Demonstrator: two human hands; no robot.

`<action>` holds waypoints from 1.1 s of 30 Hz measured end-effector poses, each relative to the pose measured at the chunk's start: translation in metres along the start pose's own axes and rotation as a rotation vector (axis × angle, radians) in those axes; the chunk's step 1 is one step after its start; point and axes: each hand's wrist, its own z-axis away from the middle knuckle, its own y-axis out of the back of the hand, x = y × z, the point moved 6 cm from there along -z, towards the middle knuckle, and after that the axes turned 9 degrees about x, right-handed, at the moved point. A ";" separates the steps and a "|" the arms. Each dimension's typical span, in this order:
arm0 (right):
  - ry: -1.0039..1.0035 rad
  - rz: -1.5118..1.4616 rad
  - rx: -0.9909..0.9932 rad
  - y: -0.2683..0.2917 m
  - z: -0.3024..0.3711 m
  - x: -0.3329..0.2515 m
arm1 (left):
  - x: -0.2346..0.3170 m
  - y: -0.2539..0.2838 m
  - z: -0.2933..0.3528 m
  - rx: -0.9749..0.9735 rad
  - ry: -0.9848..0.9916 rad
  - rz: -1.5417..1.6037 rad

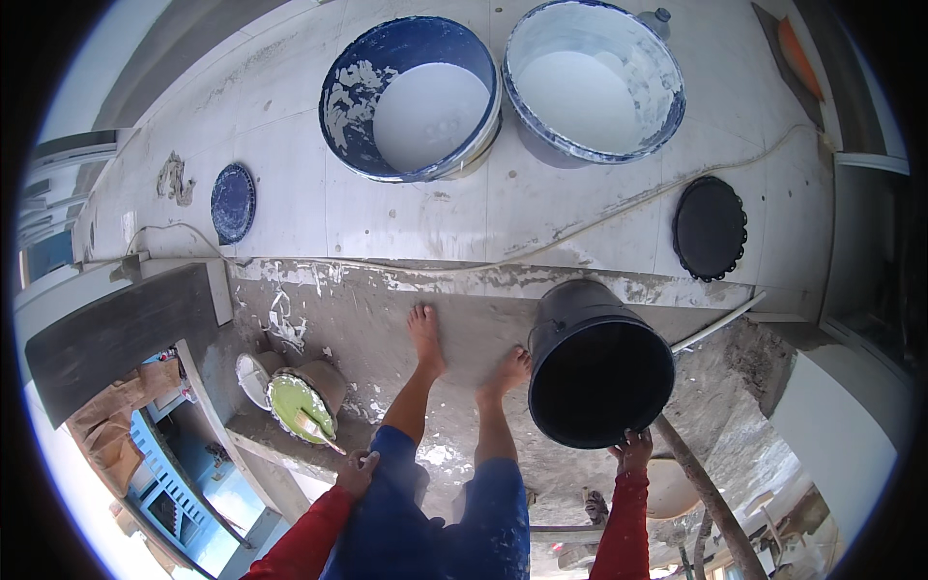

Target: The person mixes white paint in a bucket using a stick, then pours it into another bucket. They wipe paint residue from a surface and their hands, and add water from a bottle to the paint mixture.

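My right hand (pixel 634 452) grips the near rim of a black bucket (pixel 556 319), which is tipped so that its dark mouth faces me. The inside of the bucket is in shadow. Beside my left knee, my left hand (pixel 357 473) is loosely curled, with nothing visible in it. Close to that hand is a round green lid (pixel 296 406) spattered with white, and a brush (pixel 311 425) lies across it. The lid sits on a pail (pixel 327 380).
Two large blue tubs (pixel 333 145) (pixel 561 150) of whitish liquid stand on the pale boards ahead. A blue lid (pixel 233 203), a black lid (pixel 710 228) and a long cable (pixel 541 259) lie there too. A wooden pole (pixel 710 498) slants beside my right hand.
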 end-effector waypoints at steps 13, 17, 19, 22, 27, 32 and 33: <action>0.097 0.141 0.132 0.052 0.017 0.051 | 0.010 -0.036 0.017 0.152 -0.007 -0.043; 0.306 0.292 0.040 0.059 0.036 0.107 | 0.024 -0.034 0.016 0.156 -0.020 -0.049; 0.241 0.371 -0.128 0.040 0.076 0.118 | 0.040 -0.036 0.015 0.131 -0.016 -0.030; 0.266 0.710 -0.408 0.001 0.145 0.117 | 0.046 -0.025 -0.002 0.399 -0.352 -0.160; 0.342 1.114 -0.800 -0.058 0.177 0.080 | 0.136 0.015 -0.101 0.532 -0.534 0.065; 0.211 0.381 -1.118 -0.167 0.152 -0.124 | 0.330 0.092 -0.176 0.257 -0.324 1.034; 0.255 0.204 -1.010 -0.189 0.136 -0.168 | 0.365 0.112 -0.182 0.209 -0.314 1.187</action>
